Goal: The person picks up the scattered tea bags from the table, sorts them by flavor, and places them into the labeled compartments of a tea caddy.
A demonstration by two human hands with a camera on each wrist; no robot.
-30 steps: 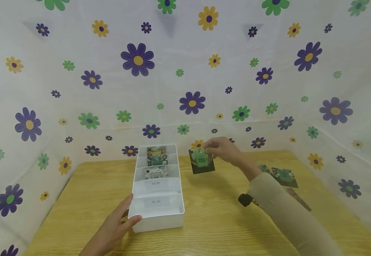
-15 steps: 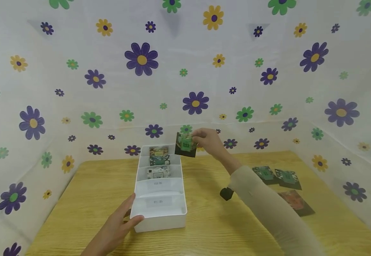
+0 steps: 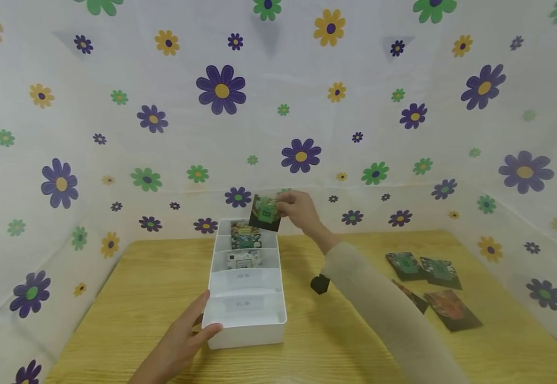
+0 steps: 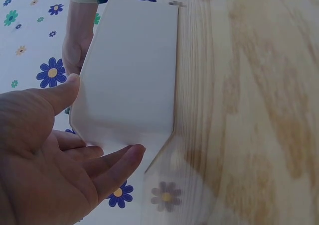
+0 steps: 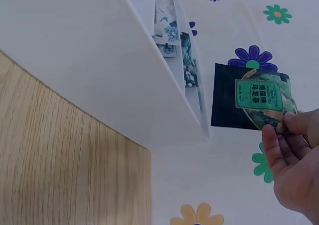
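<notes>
My right hand point(image 3: 299, 210) pinches a dark green tea sachet point(image 3: 265, 212) by its edge, above the far right end of a white divided box point(image 3: 246, 336). In the right wrist view, that sachet's green label point(image 5: 259, 95) faces the camera, beside the box wall. My left hand point(image 3: 180, 338) holds the near left corner of the box, thumb on the front rim and fingers along the side; in the left wrist view, the fingertips point(image 4: 135, 154) touch the box's edge. Sachets point(image 3: 246, 234) stand in the far compartments, and a white one point(image 3: 244, 260) sits in a middle compartment.
On the wooden table point(image 3: 129, 298) at the right lie two green sachets point(image 3: 405, 265) and reddish ones point(image 3: 453, 310), one partly behind the right sleeve point(image 3: 379, 298). A black object point(image 3: 320, 284) shows at that sleeve. Flower-printed cloth point(image 3: 163, 154) surrounds the table's back and sides.
My right hand has carried the tea sachet leftward and up, from the table beside the box to above its far end. The left hand stays at the box corner.
</notes>
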